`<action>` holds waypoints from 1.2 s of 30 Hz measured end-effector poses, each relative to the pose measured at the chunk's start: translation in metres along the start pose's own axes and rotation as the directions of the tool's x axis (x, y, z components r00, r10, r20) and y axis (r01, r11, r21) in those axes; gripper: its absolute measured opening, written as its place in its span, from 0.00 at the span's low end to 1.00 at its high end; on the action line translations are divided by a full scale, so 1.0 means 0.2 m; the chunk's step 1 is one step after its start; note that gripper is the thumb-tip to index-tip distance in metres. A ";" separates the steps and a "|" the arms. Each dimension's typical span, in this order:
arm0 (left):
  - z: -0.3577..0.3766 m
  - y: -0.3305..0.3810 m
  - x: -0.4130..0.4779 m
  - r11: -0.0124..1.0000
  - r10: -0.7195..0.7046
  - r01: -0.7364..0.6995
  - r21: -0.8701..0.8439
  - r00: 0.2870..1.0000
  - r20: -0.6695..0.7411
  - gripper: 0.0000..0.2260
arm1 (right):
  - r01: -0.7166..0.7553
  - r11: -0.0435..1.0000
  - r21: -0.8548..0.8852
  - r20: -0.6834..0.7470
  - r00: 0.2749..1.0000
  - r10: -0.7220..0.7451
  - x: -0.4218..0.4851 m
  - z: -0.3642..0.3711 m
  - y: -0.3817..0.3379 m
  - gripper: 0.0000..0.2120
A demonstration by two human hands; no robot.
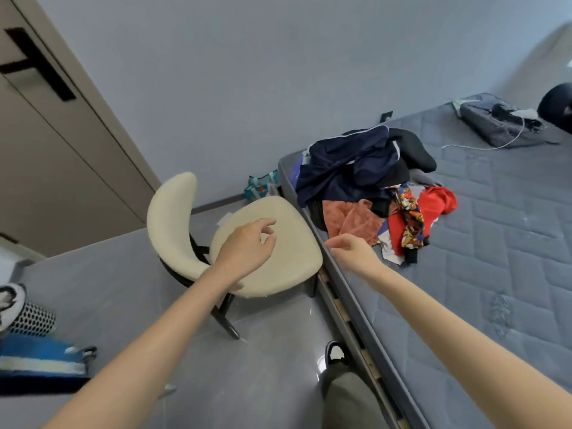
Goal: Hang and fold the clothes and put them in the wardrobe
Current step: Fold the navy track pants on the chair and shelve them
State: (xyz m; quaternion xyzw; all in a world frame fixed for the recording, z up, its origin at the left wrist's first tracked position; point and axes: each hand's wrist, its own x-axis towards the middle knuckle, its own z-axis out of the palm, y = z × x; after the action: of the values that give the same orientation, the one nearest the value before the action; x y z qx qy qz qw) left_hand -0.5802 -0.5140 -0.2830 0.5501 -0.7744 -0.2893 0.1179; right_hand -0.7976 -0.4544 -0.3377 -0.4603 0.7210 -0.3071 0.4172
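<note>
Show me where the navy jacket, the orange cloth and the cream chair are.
navy jacket [346,162], head view, on its dark blue body.
orange cloth [353,222], head view, on its crumpled middle.
cream chair [288,270], head view, on the bare seat cushion.

The heap of mixed clothes [356,168] lies on the grey quilted mattress [495,243], with the cream padded chair [294,263] just left of it.

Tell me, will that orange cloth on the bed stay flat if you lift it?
Probably not: the orange cloth lies crumpled in soft folds, so it should droop. It looks thin, so likely light.
</note>
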 end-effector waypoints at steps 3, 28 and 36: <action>0.07 0.08 0.29 1.000 0.007 -0.007 -0.004 1.000 0.004 0.18 | -0.013 1.000 0.010 -0.013 1.000 0.014 0.27 -0.16 0.00 0.12; 0.55 -0.04 2.35 0.977 -0.034 0.090 -0.194 0.961 0.273 0.18 | -0.266 0.813 -0.518 -0.276 0.951 0.135 2.14 -0.64 0.15 0.25; 0.67 -0.13 2.62 0.989 0.013 0.037 -0.145 0.944 0.331 0.17 | -0.251 0.546 -0.800 -0.238 0.967 0.095 2.54 -0.63 0.22 0.30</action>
State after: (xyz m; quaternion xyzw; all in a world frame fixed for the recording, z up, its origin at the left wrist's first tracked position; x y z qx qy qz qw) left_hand -0.8196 -0.9595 -0.4771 0.4881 -0.7560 -0.4353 0.0252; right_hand -1.0422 -0.8973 -0.4775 -0.5005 0.8544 0.0702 0.1205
